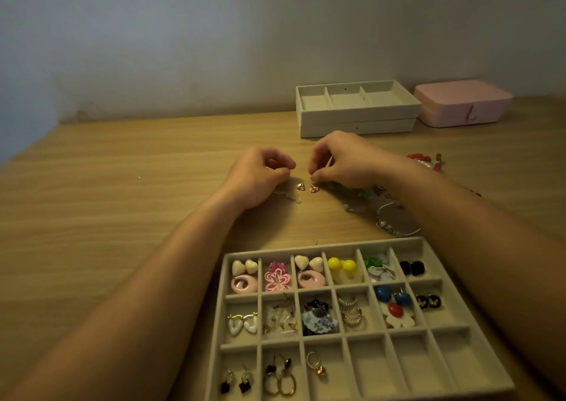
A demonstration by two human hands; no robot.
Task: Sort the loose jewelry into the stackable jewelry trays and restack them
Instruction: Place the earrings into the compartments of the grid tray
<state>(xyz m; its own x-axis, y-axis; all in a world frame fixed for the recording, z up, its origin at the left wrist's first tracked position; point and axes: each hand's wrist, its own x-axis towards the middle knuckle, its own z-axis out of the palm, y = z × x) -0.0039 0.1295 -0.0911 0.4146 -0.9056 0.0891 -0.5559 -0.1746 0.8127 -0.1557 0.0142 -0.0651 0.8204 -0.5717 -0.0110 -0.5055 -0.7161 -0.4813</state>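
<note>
Nearest the viewer, a divided tray (367, 367) lies on the table (122, 217) with three compartments of its near row and both farther rows filled, so sorting is judged well advanced but unfinished. Beyond it the right hand (346, 163) pinches a gold heart earring (314, 188) at the tabletop, a second heart earring (300, 186) lies just beside, and the left hand (260, 177) has its fingers curled, round what cannot be told; loose jewelry (389, 217) lies by the right forearm. Farthest, two stacked trays (356, 125) stand beside a pink box (462, 103), the top one's compartments empty, restacking not yet done.
</note>
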